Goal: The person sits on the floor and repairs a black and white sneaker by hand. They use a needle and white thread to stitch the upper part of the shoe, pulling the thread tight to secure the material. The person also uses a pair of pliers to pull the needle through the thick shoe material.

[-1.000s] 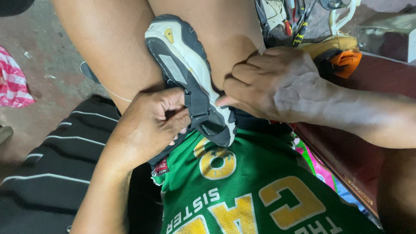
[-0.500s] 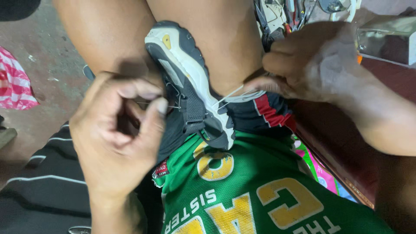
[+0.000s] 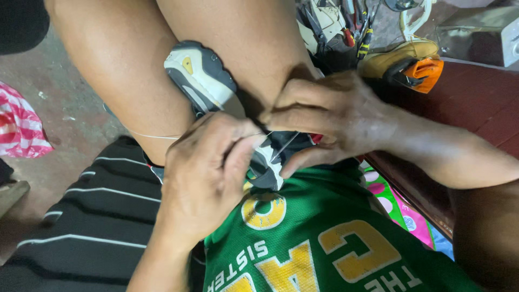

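A grey and white shoe (image 3: 203, 78) with a yellow patch is clamped sole-up between my knees. My left hand (image 3: 208, 173) covers the near end of the shoe, its fingers pinched on a thin pale thread (image 3: 154, 135) that runs off to the left across my thigh. My right hand (image 3: 330, 116) rests on the shoe's right side, fingertips pinching something thin at the sole's edge, probably a needle (image 3: 285, 146). The shoe's near half is hidden under both hands.
I wear a green jersey (image 3: 324, 249) with yellow letters. A black striped cloth (image 3: 81, 227) lies at the lower left, a pink and white bag (image 3: 21, 124) at the left edge. Tools (image 3: 357, 32), a yellow shoe (image 3: 397, 54) and an orange item (image 3: 427, 73) sit at the upper right by a dark red surface (image 3: 476, 103).
My left hand came back from the left onto the shoe's near end. My right hand came down from the upper right onto the sole edge. The thread now lies across my thigh.
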